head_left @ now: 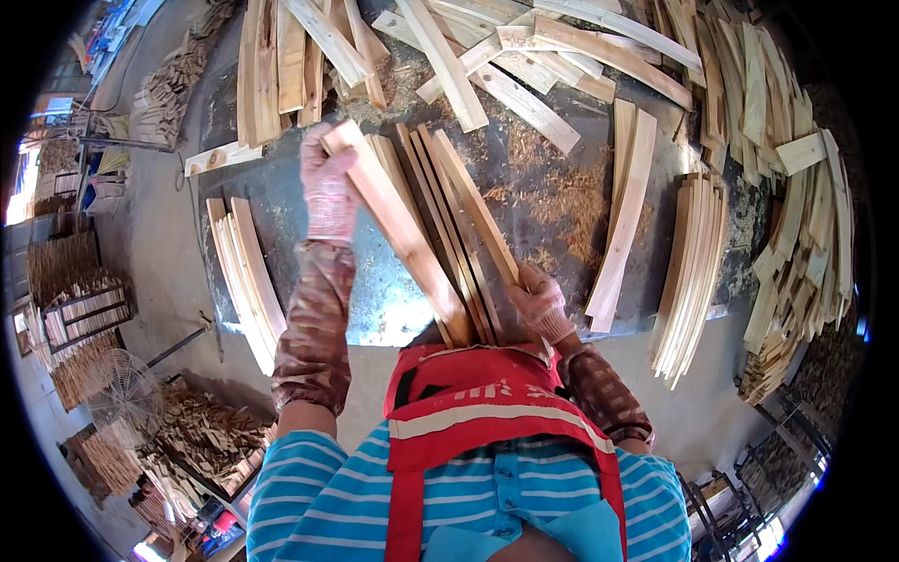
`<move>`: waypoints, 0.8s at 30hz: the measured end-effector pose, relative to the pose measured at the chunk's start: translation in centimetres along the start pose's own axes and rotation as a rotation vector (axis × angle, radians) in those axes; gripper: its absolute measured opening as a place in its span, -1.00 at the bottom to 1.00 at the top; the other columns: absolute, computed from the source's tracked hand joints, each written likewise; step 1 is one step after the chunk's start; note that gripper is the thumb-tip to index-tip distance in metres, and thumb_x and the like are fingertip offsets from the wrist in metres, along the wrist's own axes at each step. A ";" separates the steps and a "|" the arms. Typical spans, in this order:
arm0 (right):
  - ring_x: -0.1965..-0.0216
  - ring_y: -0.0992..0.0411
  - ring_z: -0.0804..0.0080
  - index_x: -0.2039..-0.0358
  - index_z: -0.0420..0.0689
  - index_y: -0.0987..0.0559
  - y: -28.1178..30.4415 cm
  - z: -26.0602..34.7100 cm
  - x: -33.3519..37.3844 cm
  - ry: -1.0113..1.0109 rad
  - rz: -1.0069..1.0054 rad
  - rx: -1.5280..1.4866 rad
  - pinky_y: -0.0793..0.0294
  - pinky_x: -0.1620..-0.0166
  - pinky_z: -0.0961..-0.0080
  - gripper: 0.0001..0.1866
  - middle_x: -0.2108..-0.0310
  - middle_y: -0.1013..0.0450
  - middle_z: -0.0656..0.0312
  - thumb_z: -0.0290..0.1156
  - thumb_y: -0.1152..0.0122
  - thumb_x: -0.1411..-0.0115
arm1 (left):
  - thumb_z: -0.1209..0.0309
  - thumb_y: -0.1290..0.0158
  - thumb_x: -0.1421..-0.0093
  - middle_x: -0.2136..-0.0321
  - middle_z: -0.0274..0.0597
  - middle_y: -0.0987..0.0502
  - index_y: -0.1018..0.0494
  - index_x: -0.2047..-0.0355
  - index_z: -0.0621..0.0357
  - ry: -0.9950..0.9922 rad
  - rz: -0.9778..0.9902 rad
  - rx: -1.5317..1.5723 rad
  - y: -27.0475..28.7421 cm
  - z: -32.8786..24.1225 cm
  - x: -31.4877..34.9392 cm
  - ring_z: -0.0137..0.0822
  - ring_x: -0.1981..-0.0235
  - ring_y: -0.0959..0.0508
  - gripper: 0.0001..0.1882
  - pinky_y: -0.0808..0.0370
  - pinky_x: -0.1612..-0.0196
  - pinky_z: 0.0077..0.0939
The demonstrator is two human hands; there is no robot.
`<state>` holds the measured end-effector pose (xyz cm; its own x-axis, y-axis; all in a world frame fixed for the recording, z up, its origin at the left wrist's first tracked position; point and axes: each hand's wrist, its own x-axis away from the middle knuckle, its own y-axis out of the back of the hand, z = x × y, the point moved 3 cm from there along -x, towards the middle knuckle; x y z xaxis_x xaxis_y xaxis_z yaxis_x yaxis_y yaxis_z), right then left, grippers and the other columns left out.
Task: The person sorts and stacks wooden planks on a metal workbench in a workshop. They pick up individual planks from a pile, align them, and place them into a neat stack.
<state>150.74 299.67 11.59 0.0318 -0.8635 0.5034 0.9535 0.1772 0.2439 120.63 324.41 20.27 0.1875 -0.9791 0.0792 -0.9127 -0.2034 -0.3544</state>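
Hands apart, each closed on wood | left hand (329, 178) grips a pale board's (401, 234) far end, right hand (540, 298) a slat's (476, 206) near end | narrow pieces (448, 225) between them | step: apparently separating boards; next move seemingly calls for steady grips | stacked strips (688, 281) right of right hand; loose planks (538, 108) beyond both

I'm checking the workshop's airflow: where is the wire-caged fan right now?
In the head view, the fan is at the lower left, on the person's left, beyond the left side of the table and beside a heap of wood pieces.
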 end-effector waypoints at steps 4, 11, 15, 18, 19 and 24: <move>0.05 -0.55 0.16 -0.23 -0.20 -0.46 -0.5 4.2 1.4 0.295 -0.084 -0.144 -0.52 -0.02 0.40 -0.42 0.02 -0.51 -0.02 -0.42 -0.22 -0.15 | 0.65 -0.21 -0.06 0.09 0.06 -0.59 -0.44 0.01 0.01 0.011 0.294 0.215 0.0 -5.8 -1.3 0.14 0.08 -0.63 -0.52 -0.68 0.03 -0.01; -0.02 -0.52 0.06 -0.41 -0.18 -0.15 -4.3 14.4 -1.6 0.445 -0.083 0.170 -0.56 -0.05 0.29 -0.10 -0.13 -0.42 -0.16 -0.36 -0.32 -0.07 | 0.75 -0.15 0.00 0.07 0.04 -0.56 -0.38 -0.05 0.05 0.025 0.019 0.193 -2.8 -6.5 -4.3 0.05 0.08 -0.63 -0.42 -0.70 0.04 0.02; -0.01 -0.51 0.02 -0.46 -0.09 0.01 -3.3 10.9 -3.6 0.226 -0.008 0.343 -0.57 -0.06 0.26 0.10 -0.14 -0.38 -0.11 -0.22 -0.40 0.01 | 0.68 -0.30 0.11 -0.10 0.19 -0.46 -0.23 -0.24 0.09 0.149 0.098 0.232 -5.9 -3.8 -2.8 0.08 -0.01 -0.58 -0.13 -0.63 -0.08 0.01; -0.07 -0.46 0.01 -0.45 -0.04 -0.06 0.0 6.5 -3.7 0.124 -0.070 0.333 -0.53 -0.10 0.24 0.07 -0.12 -0.38 -0.06 -0.22 -0.39 0.06 | 0.18 -0.29 -0.08 -0.38 0.33 -0.05 0.31 -0.45 0.34 0.097 0.042 -0.383 -1.8 1.2 0.3 0.08 -0.40 -0.13 0.20 0.04 -0.47 -0.06; -0.08 -0.45 -0.02 -0.44 -0.05 -0.07 1.2 5.4 -3.5 -0.015 -0.060 0.382 -0.52 -0.11 0.21 0.08 -0.14 -0.37 -0.07 -0.21 -0.39 0.08 | 0.11 -0.24 -0.12 -0.43 0.27 0.03 0.34 -0.45 0.34 0.271 -0.100 -0.626 -0.4 3.6 2.6 0.06 -0.44 -0.06 0.19 0.05 -0.47 -0.11; -0.10 -0.46 -0.12 -0.45 -0.06 -0.04 0.0 -2.7 -3.8 -0.137 -0.109 0.458 -0.48 -0.14 0.17 0.09 -0.16 -0.38 -0.18 -0.16 -0.37 0.07 | 0.39 -0.18 -0.18 -0.27 -0.03 -0.17 0.06 -0.41 0.21 0.475 0.022 -0.245 8.0 17.9 13.0 -0.12 -0.28 -0.23 -0.12 -0.20 -0.32 -0.21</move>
<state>151.42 301.65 7.47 -0.1301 -0.8242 0.5512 0.7183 0.3048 0.6254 122.26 309.95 1.81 0.0345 -0.8609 0.5076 -0.9832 -0.1204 -0.1374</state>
